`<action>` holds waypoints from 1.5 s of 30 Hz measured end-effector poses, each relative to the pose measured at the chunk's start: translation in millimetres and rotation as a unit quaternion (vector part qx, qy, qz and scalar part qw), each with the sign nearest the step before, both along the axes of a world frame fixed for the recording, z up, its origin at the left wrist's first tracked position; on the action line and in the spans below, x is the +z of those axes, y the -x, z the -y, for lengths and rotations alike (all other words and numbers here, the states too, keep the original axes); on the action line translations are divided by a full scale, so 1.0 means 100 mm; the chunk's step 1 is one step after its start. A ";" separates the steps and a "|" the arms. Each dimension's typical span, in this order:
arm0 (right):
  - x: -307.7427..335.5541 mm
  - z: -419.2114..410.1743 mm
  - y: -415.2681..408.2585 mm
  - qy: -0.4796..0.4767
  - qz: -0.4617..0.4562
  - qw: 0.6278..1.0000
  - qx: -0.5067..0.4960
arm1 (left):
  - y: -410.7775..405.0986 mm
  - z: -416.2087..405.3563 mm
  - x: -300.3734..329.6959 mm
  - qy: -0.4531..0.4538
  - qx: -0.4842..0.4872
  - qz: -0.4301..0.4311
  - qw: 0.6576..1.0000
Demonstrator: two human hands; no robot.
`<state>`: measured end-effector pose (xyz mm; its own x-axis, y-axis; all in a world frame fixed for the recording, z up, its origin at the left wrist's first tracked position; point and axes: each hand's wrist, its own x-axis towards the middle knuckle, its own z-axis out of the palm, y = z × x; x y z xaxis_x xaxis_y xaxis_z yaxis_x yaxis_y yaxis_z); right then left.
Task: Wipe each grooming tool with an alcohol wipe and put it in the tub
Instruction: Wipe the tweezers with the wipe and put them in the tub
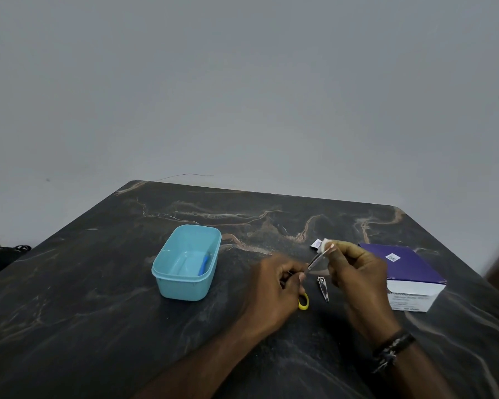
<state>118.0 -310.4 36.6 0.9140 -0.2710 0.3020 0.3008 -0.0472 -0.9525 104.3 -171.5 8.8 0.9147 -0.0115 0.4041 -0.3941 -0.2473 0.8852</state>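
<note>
While the left hand (283,279) pinches the near end of a slim metal tool (314,262), probably tweezers, the right hand (355,267) grips a white wipe (327,245) folded around its far tip. Both hands hover over the dark marble table (98,298). At nine o'clock from them sits the blue tub (170,286), with a blue tool (204,264) lying inside. Just below the hands lie nail clippers (323,289) and, at seven o'clock from the clippers, a yellow scissor handle (303,302). A purple box (406,269) stands at three o'clock, and a torn wrapper (316,243) lies by the wipe.
</note>
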 end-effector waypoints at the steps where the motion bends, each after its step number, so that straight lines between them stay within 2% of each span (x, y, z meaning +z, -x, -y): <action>1: 0.00 0.02 -0.01 -0.010 0.005 1.000 -0.008 | 0.01 0.01 0.00 -0.001 -0.005 -0.002 1.000; 11: -0.03 0.00 -0.01 0.038 0.022 0.999 -0.025 | 0.03 -0.01 0.03 0.007 0.017 -0.005 1.000; 15: -0.04 0.00 -0.01 0.030 0.010 0.999 -0.027 | 0.02 -0.02 0.11 0.106 0.038 -0.026 0.993; 20: -0.02 -0.06 0.05 0.088 0.019 0.996 -0.003 | -0.02 -0.12 0.27 0.280 0.056 -0.049 0.957; 26: 0.00 -0.12 0.11 0.199 0.017 0.978 0.057 | -0.07 -0.20 0.29 0.340 0.095 -0.045 0.934; 31: 0.00 -0.15 0.16 0.233 0.008 0.963 0.136 | -0.05 -0.21 0.35 0.391 0.100 -0.042 0.914; 33: 0.01 -0.16 0.17 0.226 0.007 0.964 0.138 | -0.05 -0.21 0.37 0.395 0.112 -0.035 0.911; 37: 0.03 -0.12 0.14 0.195 0.006 0.978 0.078 | -0.05 -0.22 0.36 0.371 0.144 -0.029 0.917; 40: 0.03 -0.12 0.12 0.131 -0.010 0.990 0.053 | -0.05 -0.21 0.31 0.318 0.142 -0.030 0.937; 45: 0.04 -0.10 0.10 0.038 -0.054 0.995 0.071 | -0.06 -0.16 0.19 0.245 0.092 -0.062 0.963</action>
<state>107.6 -300.8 40.7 0.9695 -0.1173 0.2151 0.2061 -0.0844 -0.9749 110.5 -155.2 28.3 0.9242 0.3201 0.2082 -0.2681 0.1555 0.9508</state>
